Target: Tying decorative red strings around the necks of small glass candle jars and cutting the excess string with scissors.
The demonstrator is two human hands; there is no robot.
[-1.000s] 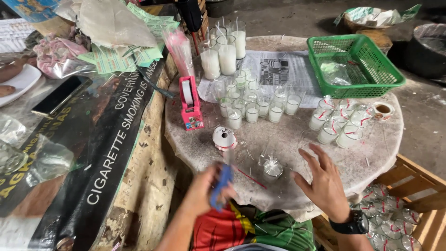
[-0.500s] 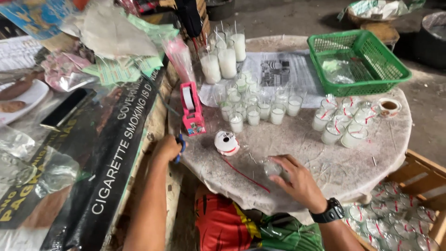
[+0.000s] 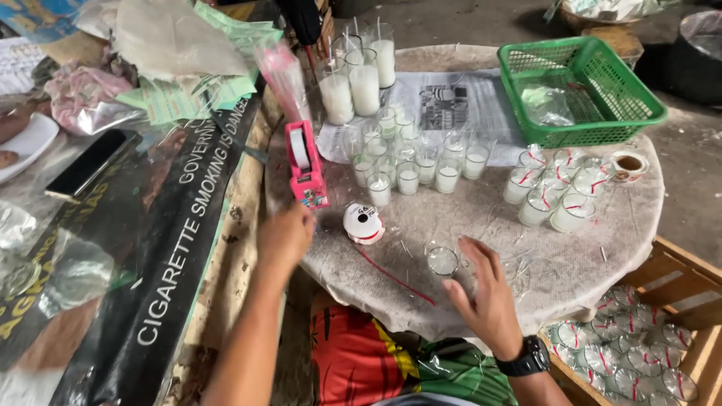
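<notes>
My left hand [image 3: 286, 237] rests at the round table's left edge, just below a pink tape dispenser [image 3: 304, 165]. Its fingers curl away from me, so whatever they hold is hidden. My right hand [image 3: 487, 295] lies with fingers spread on the white tablecloth [image 3: 526, 256], fingertips beside a small clear glass cup [image 3: 442, 261]. Between the hands sit a white spool of red ribbon [image 3: 363, 222] and a loose red ribbon strand [image 3: 395, 276].
Several small white candle glasses [image 3: 410, 162] stand mid-table, with taller ones [image 3: 365, 75] behind. Wrapped, ribbon-tied candles [image 3: 556, 197] cluster at right near a green basket [image 3: 579, 90]. More wrapped candles fill a wooden crate [image 3: 639, 353]. A black banner [image 3: 173, 248] and a phone [image 3: 90, 162] lie left.
My left hand carried a blue object from in front of me up to the table's left edge by the dispenser; the object no longer shows. My right hand slid left toward the small glass cup.
</notes>
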